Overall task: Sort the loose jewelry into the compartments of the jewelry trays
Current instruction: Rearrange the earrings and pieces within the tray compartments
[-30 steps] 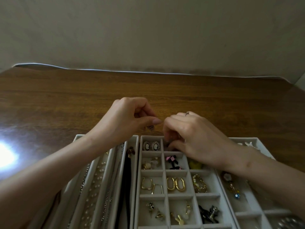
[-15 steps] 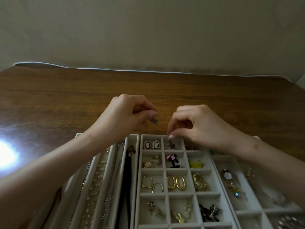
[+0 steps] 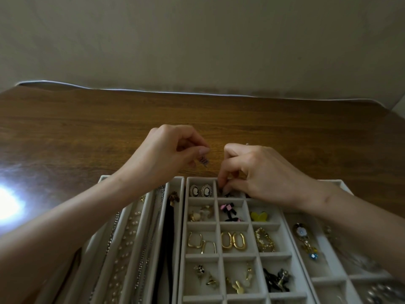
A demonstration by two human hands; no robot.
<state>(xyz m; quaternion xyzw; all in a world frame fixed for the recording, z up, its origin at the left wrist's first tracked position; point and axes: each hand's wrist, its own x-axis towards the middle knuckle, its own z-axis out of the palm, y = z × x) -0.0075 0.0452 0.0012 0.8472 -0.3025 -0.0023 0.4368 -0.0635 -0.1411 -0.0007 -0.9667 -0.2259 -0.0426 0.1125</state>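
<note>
Right hand [image 3: 260, 172] has dropped since 0.5 s ago. Its fingertips curl into the tray's far-middle compartment [image 3: 234, 198] onto a small dark piece [image 3: 226, 194]; grip unconfirmed. Left hand [image 3: 166, 156] pinches the striped earring [image 3: 203, 161], which dangles over the worktop [image 3: 87, 128] just left of and beyond that compartment.

Dark wooden table [image 3: 87, 119] (glossy, bright glare [image 3: 6, 202] at left edge) against plain beige wall [image 3: 197, 40].
</note>
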